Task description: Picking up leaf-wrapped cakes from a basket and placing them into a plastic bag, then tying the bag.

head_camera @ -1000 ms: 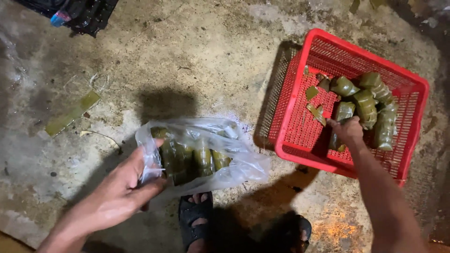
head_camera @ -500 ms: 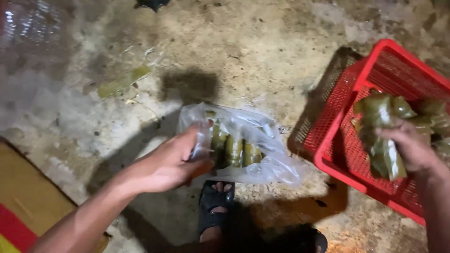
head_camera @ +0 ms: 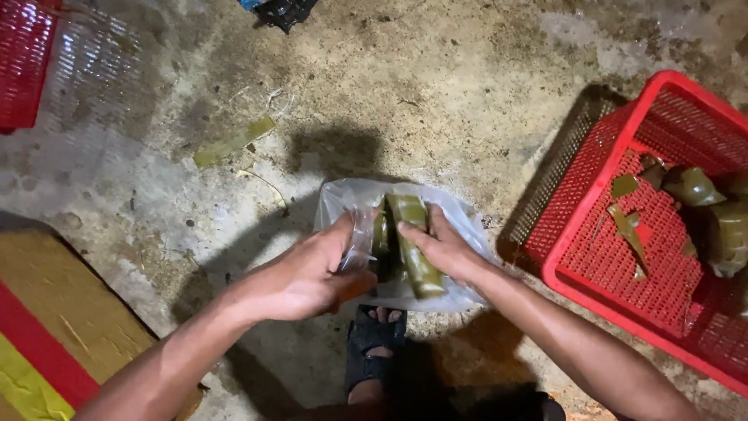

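Roll (head_camera: 414, 248) is a green leaf-wrapped cylinder. Its long axis runs away from the person toward the far side of the floor, tilted slightly left at the far end. It sits at the mouth of the bag (head_camera: 467, 226), on top of other rolls (head_camera: 381, 234) already inside and parallel to it.

Right hand (head_camera: 446, 248): fingers curled over the roll's right flank, thumb side on top, gripping it. Contact is along the near half of the roll.

Left hand (head_camera: 305, 274): fingers pinched on the bag's left edge, clenched on a fold of plastic and holding the mouth open. Thumb rests just beside the roll stack, touching the plastic.

The clear bag lies flat on the concrete floor (head_camera: 436, 86), just beyond the person's sandal (head_camera: 372, 343).

Edges and room, all relative to the bag:
- Right: red basket (head_camera: 592, 234), rim near but not touching. More rolls (head_camera: 728, 234) and leaf scraps (head_camera: 627, 226) lie in it, against the far-right wall.
- Left and beyond: open concrete, with one leaf strip (head_camera: 232, 143) well apart.
- Near left: cardboard (head_camera: 54, 343) with red and yellow bands, well apart.
- Far left: second red basket (head_camera: 27, 62) under clear plastic, well apart.
- Far edge: dark object (head_camera: 282, 11), too cropped to tell.
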